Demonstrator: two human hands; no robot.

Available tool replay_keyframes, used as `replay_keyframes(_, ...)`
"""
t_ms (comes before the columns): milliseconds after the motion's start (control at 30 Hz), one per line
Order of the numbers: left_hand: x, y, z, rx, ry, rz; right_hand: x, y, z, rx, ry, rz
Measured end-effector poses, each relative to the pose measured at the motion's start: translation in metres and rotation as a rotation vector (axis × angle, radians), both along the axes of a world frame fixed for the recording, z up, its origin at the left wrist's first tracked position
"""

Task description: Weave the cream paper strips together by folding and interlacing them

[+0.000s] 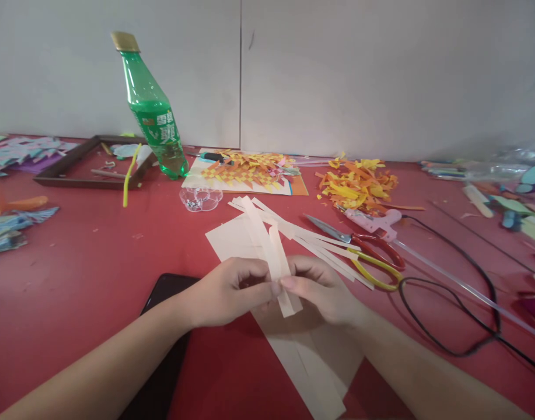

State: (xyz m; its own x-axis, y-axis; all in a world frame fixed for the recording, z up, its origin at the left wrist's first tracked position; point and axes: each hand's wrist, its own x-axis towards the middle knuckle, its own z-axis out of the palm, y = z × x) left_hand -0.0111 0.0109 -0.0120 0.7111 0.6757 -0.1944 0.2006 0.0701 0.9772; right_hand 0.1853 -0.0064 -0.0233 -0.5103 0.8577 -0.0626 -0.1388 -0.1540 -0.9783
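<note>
My left hand [226, 291] and my right hand [324, 289] meet at the middle of the red table [83, 274], both pinched on a few cream paper strips [276, 256] that stick up and away between the fingertips. Under my hands lies a cream paper sheet [315, 361] cut partly into strips. More loose cream strips [302, 233] fan out to the right behind my hands. A pair of red and yellow scissors [363, 248] lies just right of my right hand.
A green soda bottle [153, 111] stands at the back left beside a brown frame [74, 169]. Orange-yellow woven paper [249, 169], a scrap pile [359, 184], a pink glue gun [374, 221] with black cable [468, 315], a clear plastic dish [200, 198], a dark phone [162, 326].
</note>
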Motion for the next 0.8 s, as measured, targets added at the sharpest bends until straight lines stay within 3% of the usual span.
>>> replay_keyframes(633,0.0022,0.0007,0.0047,-0.164,-0.197,0.06,-0.0024,0.0006,-0.0027,0.129,0.031,-0.003)
replay_keyframes(800,0.0027,0.0019,0.005,-0.164,-0.176,0.073,-0.0018,0.0013,-0.003,0.173,-0.029,-0.071)
